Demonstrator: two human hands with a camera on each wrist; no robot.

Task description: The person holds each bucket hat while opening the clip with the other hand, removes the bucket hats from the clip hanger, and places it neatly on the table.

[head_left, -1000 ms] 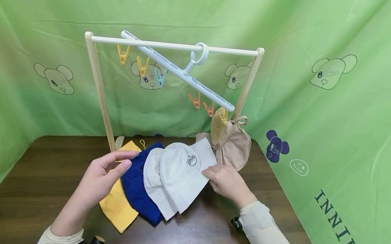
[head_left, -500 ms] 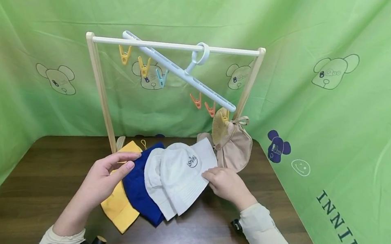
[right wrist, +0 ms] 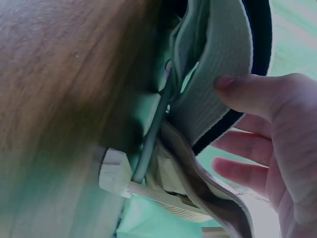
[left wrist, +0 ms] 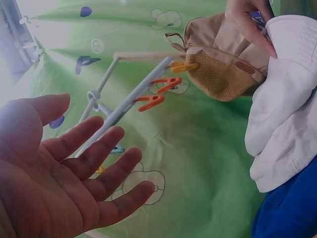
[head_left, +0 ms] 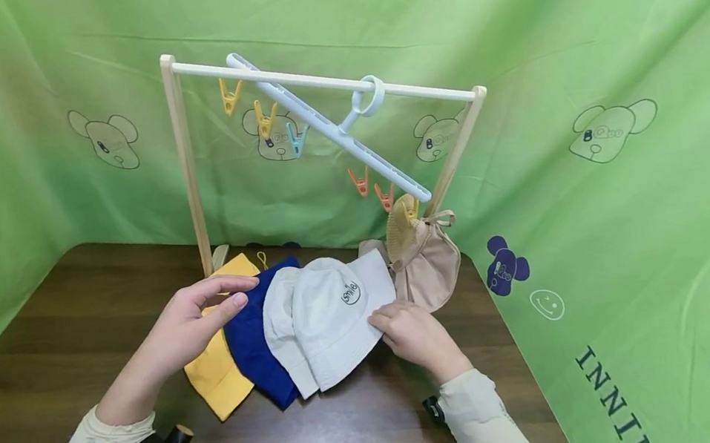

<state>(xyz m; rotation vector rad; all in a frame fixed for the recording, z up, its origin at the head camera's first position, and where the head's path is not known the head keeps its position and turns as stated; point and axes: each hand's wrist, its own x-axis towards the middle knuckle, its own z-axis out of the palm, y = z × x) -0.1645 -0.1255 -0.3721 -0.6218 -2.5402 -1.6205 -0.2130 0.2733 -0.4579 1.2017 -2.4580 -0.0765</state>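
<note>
A white bucket hat (head_left: 329,311) with a "smile" print lies overlapping a second white layer (head_left: 282,321), a blue hat (head_left: 252,340) and a yellow hat (head_left: 216,374). My right hand (head_left: 415,335) pinches the brim of the printed hat at its near right edge. In the right wrist view its thumb (right wrist: 242,91) presses on the light ribbed brim (right wrist: 218,74), fingers behind it. My left hand (head_left: 193,325) hovers over the blue and yellow hats; in the left wrist view its fingers (left wrist: 106,148) are spread and hold nothing.
A wooden rack (head_left: 184,162) stands behind the hats. A light blue hanger (head_left: 344,140) hangs from its bar with yellow, blue and orange clips; a yellow clip (head_left: 412,208) holds a beige cloth item (head_left: 431,267). Green curtain (head_left: 573,35) surrounds the brown table (head_left: 28,347).
</note>
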